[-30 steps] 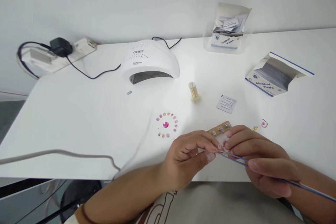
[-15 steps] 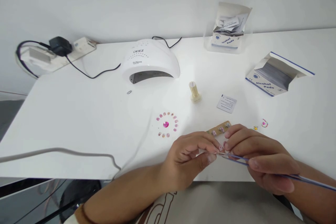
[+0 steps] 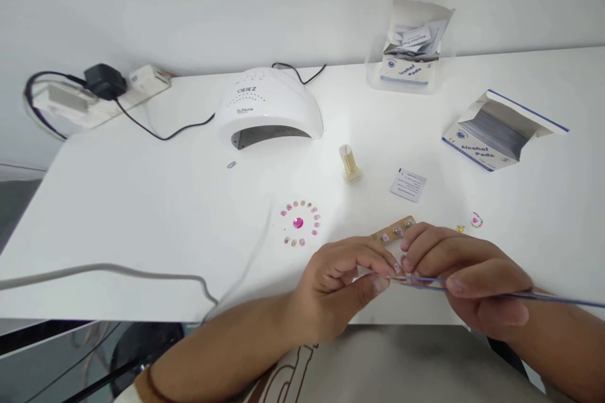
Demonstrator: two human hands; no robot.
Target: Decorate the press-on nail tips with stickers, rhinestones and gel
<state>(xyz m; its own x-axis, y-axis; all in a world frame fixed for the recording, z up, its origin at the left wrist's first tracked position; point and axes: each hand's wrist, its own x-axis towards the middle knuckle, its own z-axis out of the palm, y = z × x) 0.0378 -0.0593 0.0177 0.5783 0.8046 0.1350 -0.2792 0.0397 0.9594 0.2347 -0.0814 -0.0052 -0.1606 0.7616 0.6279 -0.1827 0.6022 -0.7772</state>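
Observation:
Long, thin blue tweezers (image 3: pixel 524 295) lie in my right hand (image 3: pixel 472 277), pinched between thumb and fingers. Their tips meet the fingertips of my left hand (image 3: pixel 338 283). That hand is closed in a pinch on something small and whitish, mostly hidden by the fingers. Just behind both hands is a tan strip (image 3: pixel 378 236) bearing several small pink and silvery decorated nail tips (image 3: pixel 385 238). My right fingertips cover its right end in part. Left of my hands, several small pink nail tips (image 3: pixel 316 224) form a ring around a large pink gem (image 3: pixel 297 223).
A white nail lamp (image 3: pixel 274 101) stands at the back, its cord near a power strip (image 3: pixel 101 116). A gold-capped bottle (image 3: pixel 348 162), an alcohol pad sachet (image 3: pixel 409 185) and two open alcohol pad boxes (image 3: pixel 479 151) are beyond my hands. Small colourful gems (image 3: pixel 476 220) lie at right.
The tweezers' rear end has swung upward a little, and my right hand has tilted with it. My left hand keeps its pinch in the same place.

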